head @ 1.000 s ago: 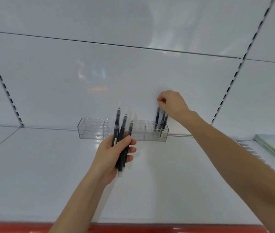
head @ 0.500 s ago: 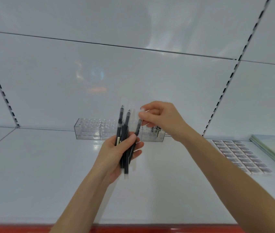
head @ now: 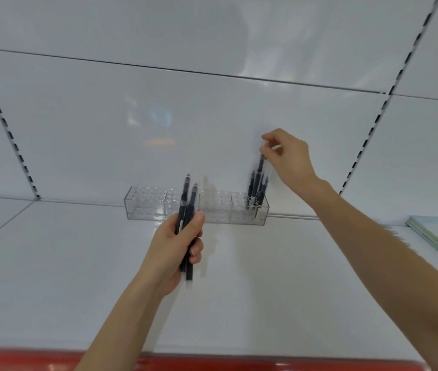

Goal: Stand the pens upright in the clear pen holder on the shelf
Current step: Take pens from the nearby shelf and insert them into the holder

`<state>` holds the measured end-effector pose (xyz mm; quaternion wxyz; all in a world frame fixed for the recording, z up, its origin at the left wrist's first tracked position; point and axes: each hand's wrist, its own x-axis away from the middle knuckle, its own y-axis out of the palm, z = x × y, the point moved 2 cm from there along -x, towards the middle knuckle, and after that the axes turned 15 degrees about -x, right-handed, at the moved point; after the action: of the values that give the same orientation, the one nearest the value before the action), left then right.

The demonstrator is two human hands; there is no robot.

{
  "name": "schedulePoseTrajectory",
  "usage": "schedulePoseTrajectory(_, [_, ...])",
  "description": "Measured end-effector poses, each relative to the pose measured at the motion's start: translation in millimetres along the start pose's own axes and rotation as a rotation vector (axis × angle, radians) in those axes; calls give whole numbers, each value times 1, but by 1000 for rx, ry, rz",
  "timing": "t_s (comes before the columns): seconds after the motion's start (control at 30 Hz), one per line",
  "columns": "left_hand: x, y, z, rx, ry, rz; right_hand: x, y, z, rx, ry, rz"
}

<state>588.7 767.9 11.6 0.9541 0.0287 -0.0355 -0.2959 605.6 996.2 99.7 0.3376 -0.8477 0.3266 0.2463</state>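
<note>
Right hand (head: 288, 156) now pinching pen (head: 260, 163) over holder's (head: 145, 207) right end, left hand (head: 177, 245) still gripping two pens (head: 189, 207)

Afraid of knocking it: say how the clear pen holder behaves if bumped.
The clear pen holder looks like rigid plastic, probably light, and may slide on the glossy shelf. Long and low, it likely won't tip, though its pens crowd the right end.

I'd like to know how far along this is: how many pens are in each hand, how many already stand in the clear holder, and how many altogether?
Spare pens gripped in the left hand: 2
Pen pinched by the right hand: 1
Standing pens in the clear pen holder: 3, though they overlap
Total: 6 pens
</note>
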Motion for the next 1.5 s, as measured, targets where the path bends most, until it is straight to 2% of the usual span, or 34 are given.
schedulePoseTrajectory(0.43, [-4,3,-2,193,-132,-46,1,3,6,-18,0,9])
schedulePoseTrajectory(0.57, [-5,2,-3,270,-155,-69,4,3,16,136,35,-84])
schedulePoseTrajectory(0.83, [-1,3,-2,169,-52,-81,5,13,21,406,-32,-216])
schedulePoseTrajectory(0.9, [2,4,0,171,-31,-92,11,10,15,320,-44,-128])
schedulePoseTrajectory(0.97, [2,4,1,157,-18,-81,25,7,-4,50,47,-11])
schedulePoseTrajectory(1.0, [2,5,1,147,-16,-75,32,9,-15,-99,118,-18])
schedulePoseTrajectory(1.07, [1,9,1,118,-11,-76,46,16,-34,-327,277,-156])
schedulePoseTrajectory(1.17, [2,15,-1,68,0,-95,61,24,-44,-453,375,-283])
schedulePoseTrajectory(1.23, [2,16,-1,52,2,-88,61,22,-44,-519,385,-231])
schedulePoseTrajectory(1.33, [2,11,-1,88,-27,-41,42,1,-35,-624,371,7])
schedulePoseTrajectory(1.43, [2,3,-4,93,-49,22,18,-25,-22,-403,233,222])
schedulePoseTrajectory(1.5, [2,0,-6,111,-56,34,11,-28,-11,-224,164,254])
